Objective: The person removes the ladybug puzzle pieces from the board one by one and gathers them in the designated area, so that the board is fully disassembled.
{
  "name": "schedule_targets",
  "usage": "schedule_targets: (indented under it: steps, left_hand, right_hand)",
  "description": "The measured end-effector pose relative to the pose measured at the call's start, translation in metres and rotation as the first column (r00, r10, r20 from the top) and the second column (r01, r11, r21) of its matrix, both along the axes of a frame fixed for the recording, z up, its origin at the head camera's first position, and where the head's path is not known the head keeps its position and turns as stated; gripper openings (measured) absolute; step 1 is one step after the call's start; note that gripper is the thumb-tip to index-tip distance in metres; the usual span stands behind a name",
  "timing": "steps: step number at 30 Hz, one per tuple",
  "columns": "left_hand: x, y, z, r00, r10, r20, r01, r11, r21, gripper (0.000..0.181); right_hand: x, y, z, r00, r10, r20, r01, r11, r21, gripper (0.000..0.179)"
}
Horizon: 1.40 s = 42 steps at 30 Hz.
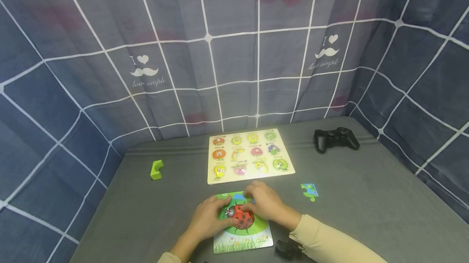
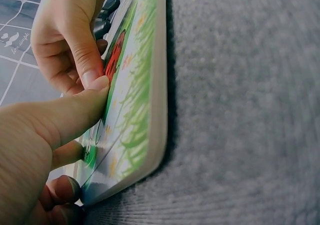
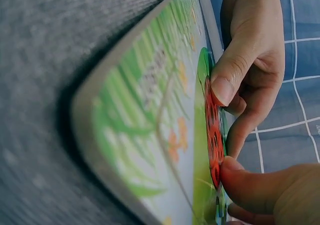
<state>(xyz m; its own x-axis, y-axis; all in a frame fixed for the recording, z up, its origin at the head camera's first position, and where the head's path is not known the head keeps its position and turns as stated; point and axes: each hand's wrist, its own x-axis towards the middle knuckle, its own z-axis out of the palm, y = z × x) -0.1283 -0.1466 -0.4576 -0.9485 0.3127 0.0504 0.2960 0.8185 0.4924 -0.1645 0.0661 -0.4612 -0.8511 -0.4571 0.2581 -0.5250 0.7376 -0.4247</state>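
Note:
A ladybug jigsaw puzzle [image 1: 243, 244] lies flat on the dark table, with a red spotted ladybug on green and grass along its near edge. My left hand [image 1: 209, 219] rests on its left side, thumb on the ladybug and other fingers towards the upper left edge. From the right, my right hand [image 1: 266, 201] reaches over the upper right part, thumb pressing the ladybug. In the left wrist view the left thumb [image 2: 75, 110] nearly meets the right thumb [image 2: 86, 60] over the picture. The hands hide parts of the puzzle's upper half.
Behind the puzzle lies a wooden fruit board [image 1: 245, 159]. To the right is a loose blue-green jigsaw piece [image 1: 310, 190], with a black game controller [image 1: 335, 139] farther back. A green notched block [image 1: 156, 170] stands at left. Checked cloth [image 1: 234, 63] hangs around the table.

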Motion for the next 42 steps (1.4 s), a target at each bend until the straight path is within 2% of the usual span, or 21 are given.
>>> schedule_targets:
  steps: [9, 16, 20, 29, 35, 38, 42]
  left_hand:
    - [-0.002, -0.001, 0.0, 1.0, -0.006, -0.001, 0.006, 1.0, -0.007, 0.075]
    - [0.0, -0.002, 0.001, 1.0, -0.009, 0.006, 0.009, 1.0, 0.013, 0.072]
    - [0.0, -0.001, 0.001, 1.0, -0.008, 0.01, 0.007, 1.0, 0.018, 0.072]
    - [0.0, 0.0, 0.0, 1.0, -0.013, 0.015, 0.012, 1.0, 0.023, 0.073]
    - [0.002, 0.0, 0.0, 1.0, -0.012, 0.005, 0.012, 0.999, 0.038, 0.071]
    - [0.002, 0.0, 0.0, 1.0, -0.011, -0.007, 0.011, 0.999, 0.041, 0.068]
    - [0.002, 0.0, -0.001, 1.0, -0.008, -0.025, 0.009, 0.999, 0.037, 0.065]
  right_hand:
    - [0.002, 0.0, 0.002, 1.0, -0.01, -0.014, 0.01, 1.0, 0.0, 0.031]
    - [0.0, 0.0, 0.004, 1.0, 0.014, 0.012, -0.014, 1.0, 0.008, 0.029]
    - [-0.002, -0.001, 0.004, 0.998, 0.022, 0.055, -0.023, 1.0, 0.007, 0.029]
    - [0.0, -0.006, 0.01, 0.99, -0.057, 0.13, 0.059, 0.998, -0.008, 0.028]
    - [-0.001, -0.007, 0.011, 0.988, -0.058, 0.142, 0.063, 0.998, -0.029, 0.028]
    - [-0.001, -0.006, 0.012, 0.986, -0.033, 0.165, 0.042, 0.998, -0.048, 0.032]
    - [-0.001, -0.005, 0.011, 0.979, 0.001, 0.205, 0.011, 0.998, -0.061, 0.047]
